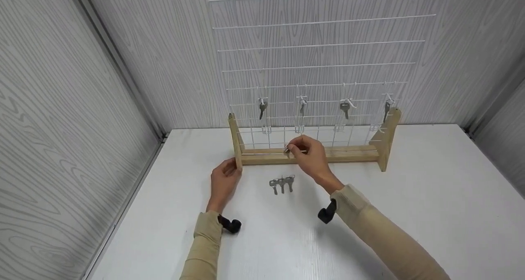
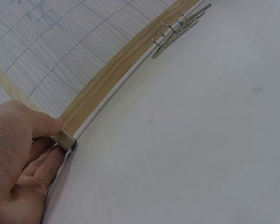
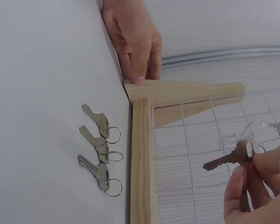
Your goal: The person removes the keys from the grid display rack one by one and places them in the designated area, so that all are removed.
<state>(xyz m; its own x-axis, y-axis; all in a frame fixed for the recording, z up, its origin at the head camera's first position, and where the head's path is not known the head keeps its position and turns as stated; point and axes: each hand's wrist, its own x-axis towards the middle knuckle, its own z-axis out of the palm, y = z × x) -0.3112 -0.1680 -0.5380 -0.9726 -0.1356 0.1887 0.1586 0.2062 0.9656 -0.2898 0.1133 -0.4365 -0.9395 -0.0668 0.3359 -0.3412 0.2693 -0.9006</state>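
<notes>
My right hand point(image 1: 311, 157) pinches a metal key point(image 3: 233, 154) with a ring by its head, in front of the white wire grid point(image 3: 189, 140). The key's toothed blade points away from the fingertips. At the left end of the rack, my left hand point(image 1: 223, 183) grips the foot of the wooden side support point(image 2: 63, 139) between thumb and fingers. Three more keys point(image 3: 100, 173), each with a ring, lie side by side on the table before the wooden crossbar point(image 1: 268, 160). Higher up, several keys hang from grid hooks, among them one key point(image 1: 345, 108) right of centre.
Below the hanging keys, a lower row of hooks point(image 1: 299, 129) is fixed to the grid. The right wooden support point(image 1: 387, 142) stands on the white table point(image 1: 430, 190). Wood-patterned panels point(image 1: 172, 58) rise behind and at both sides.
</notes>
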